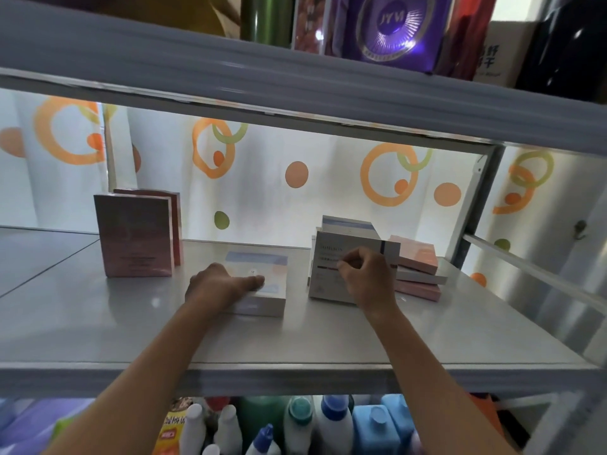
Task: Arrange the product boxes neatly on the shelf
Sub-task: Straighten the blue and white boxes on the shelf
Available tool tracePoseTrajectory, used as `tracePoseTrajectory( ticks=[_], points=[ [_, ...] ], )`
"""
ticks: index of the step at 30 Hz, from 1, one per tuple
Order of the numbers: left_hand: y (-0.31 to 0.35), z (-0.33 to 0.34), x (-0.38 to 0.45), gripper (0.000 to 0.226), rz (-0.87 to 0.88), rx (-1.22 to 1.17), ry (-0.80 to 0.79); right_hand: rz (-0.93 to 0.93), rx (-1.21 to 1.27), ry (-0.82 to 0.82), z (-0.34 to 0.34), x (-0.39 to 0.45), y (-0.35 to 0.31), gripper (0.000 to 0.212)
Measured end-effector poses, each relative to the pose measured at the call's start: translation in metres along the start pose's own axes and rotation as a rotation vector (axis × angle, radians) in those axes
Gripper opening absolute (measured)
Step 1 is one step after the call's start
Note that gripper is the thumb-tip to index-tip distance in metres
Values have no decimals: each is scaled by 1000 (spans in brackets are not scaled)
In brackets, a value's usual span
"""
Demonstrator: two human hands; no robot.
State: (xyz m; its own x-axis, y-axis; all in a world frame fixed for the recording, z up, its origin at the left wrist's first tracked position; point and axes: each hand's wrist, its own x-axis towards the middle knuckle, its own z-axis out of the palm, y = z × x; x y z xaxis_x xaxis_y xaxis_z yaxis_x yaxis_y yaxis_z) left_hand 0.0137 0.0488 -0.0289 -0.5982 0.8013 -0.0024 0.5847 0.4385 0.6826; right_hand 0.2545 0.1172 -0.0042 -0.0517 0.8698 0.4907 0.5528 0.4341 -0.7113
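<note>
A flat pastel box (266, 274) lies on the grey shelf (98, 323) at the middle. My left hand (220, 284) rests on its near left corner, thumb stretched across the top. To its right a white box (331, 257) stands upright, and my right hand (368, 277) is curled against its front face, gripping it. Another pale box (348, 224) stands right behind it. A stack of three flat pink and white boxes (418, 270) lies further right. Two dark pink boxes (134, 234) stand upright at the left, one behind the other.
The shelf above (295, 83) hangs low over the work space and carries a purple box (387, 27) and other packages. A metal post (476, 198) bounds the right side. Bottles (328, 425) stand on the level below. A curtain with orange rings hangs behind.
</note>
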Motion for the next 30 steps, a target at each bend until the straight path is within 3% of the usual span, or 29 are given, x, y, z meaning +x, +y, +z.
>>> tracePoseTrajectory(
  ticks=[4,9,12,14,18,21,24,26,30],
  points=[
    [-3,1,-16,68,44,-71,99,-47,29,-105,18,-21,-10,7],
    [-18,4,-26,70,148,-186,151,-15,-49,-403,43,-45,-19,30],
    [-26,0,-30,47,241,-337,122,-53,-116,-412,52,-53,-26,32],
    [-30,-3,-33,37,288,-388,121,-1,19,-439,56,-54,-31,35],
    [-28,-10,-41,39,300,-622,97,28,249,-480,54,-60,-38,25],
    [-26,-19,-41,33,339,-781,52,12,299,-451,54,-58,-44,28],
    [-19,-31,-37,31,360,-761,-25,-83,221,-317,55,-49,-48,30],
    [-18,-37,-32,33,278,-840,-91,-170,113,-274,61,-46,-53,29],
    [-19,-36,-16,33,185,-986,-39,-208,44,-267,81,-35,-60,28]
  ],
)
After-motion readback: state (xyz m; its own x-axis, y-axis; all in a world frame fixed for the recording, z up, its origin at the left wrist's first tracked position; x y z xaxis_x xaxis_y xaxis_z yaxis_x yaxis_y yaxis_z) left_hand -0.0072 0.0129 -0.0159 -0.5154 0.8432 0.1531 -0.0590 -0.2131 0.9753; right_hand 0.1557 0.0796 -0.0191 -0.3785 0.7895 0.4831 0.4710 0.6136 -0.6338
